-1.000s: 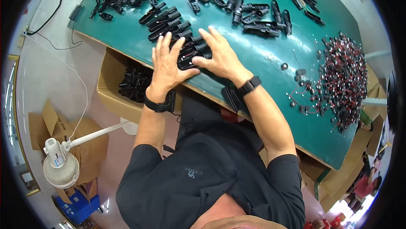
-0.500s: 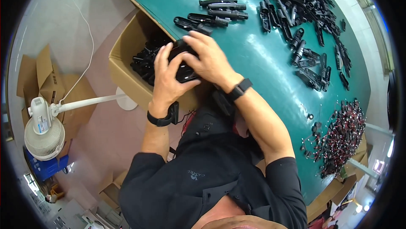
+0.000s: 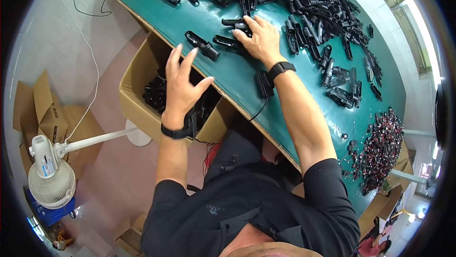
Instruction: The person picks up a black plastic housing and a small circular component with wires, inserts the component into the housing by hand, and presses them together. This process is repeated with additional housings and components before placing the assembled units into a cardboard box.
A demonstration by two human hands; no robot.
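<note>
The left hand is in the middle of the frame, left of centre, its fingers spread and nothing held, above an open cardboard box beside the near edge of the table. Black parts lie jumbled inside that box. Just beyond the fingertips, on the table, lies a loose black part, slanting down to the right with its ribbed end lowest. To its right lies a second black part, near the thumb of the right hand. That hand is in the upper middle of the frame, fingers bent over more black parts; the fingers cover much of them, so whether it grips one cannot be told. Both wrists wear black straps, and a small black box with a cable sits close to the right one. A large heap of black parts spreads across the top of the frame toward the upper right, with a smaller cluster below it. At the right lies a dense pile of small pieces with red wires. A white fan stands at the lower left.
</note>
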